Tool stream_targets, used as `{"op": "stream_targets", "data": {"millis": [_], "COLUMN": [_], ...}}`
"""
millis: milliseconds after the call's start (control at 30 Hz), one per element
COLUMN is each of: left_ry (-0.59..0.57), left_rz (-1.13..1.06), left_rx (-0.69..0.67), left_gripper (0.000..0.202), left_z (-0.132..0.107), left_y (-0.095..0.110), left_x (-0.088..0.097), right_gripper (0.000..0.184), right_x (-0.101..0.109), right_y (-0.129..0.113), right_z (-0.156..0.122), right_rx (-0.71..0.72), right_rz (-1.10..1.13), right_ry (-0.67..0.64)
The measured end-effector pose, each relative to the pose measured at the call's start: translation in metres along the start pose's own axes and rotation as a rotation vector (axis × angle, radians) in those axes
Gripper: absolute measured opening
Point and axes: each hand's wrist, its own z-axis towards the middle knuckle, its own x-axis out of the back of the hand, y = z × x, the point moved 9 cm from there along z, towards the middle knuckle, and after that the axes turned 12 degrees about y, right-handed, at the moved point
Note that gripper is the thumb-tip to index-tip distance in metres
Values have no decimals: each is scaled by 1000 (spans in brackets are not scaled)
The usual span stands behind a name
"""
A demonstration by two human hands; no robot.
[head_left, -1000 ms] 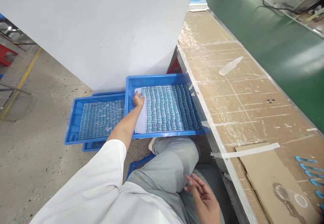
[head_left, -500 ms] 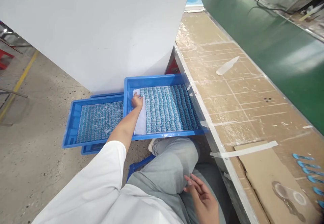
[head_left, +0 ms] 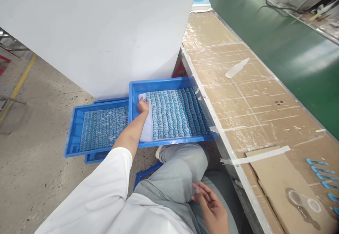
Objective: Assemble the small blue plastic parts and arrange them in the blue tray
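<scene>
My left hand (head_left: 143,105) reaches into a blue tray (head_left: 134,85), over the bare strip of a white sheet (head_left: 146,130) at the tray's left side. Its fingers are bent together near the sheet's upper left corner; what they hold, if anything, is hidden. Right of it, many small blue pieces (head_left: 171,114) lie in close rows on the sheet, darker in shade toward the table. My right hand (head_left: 212,205) rests by my thigh, palm partly up, fingers apart and loosely bent, with nothing in them.
A second blue tray (head_left: 69,131) of similar rows sits lower left, on another tray. At right runs the cardboard-covered table (head_left: 254,110), bearing a white spatula-like piece (head_left: 237,68) and several blue pieces (head_left: 324,172). A white panel (head_left: 106,33) stands behind the trays.
The view shifts very slightly. Both hands stay in nearly the same places, the left one still at the sheet's upper left corner.
</scene>
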Motion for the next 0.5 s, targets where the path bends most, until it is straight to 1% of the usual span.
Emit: {"op": "stream_targets", "data": {"millis": [167, 300, 400, 467, 500], "left_ry": [6, 28, 66, 98, 112], "left_rz": [16, 28, 26, 14, 4], "left_rx": [-8, -20, -22, -13, -6], "left_gripper": [51, 55, 47, 39, 39], "left_z": [-2, -4, -8, -12, -15], "left_y": [1, 6, 15, 24, 29], "left_x": [1, 7, 16, 25, 30], "right_gripper": [61, 62, 58, 53, 50], "right_x": [0, 0, -4, -6, -5], "right_y": [4, 4, -7, -19, -28], "right_z": [-1, -3, -9, -17, -22], "right_rx": [-4, 0, 50, 109, 155], "right_rz": [-6, -20, 11, 20, 16], "right_ry": [-1, -9, -19, -15, -5]}}
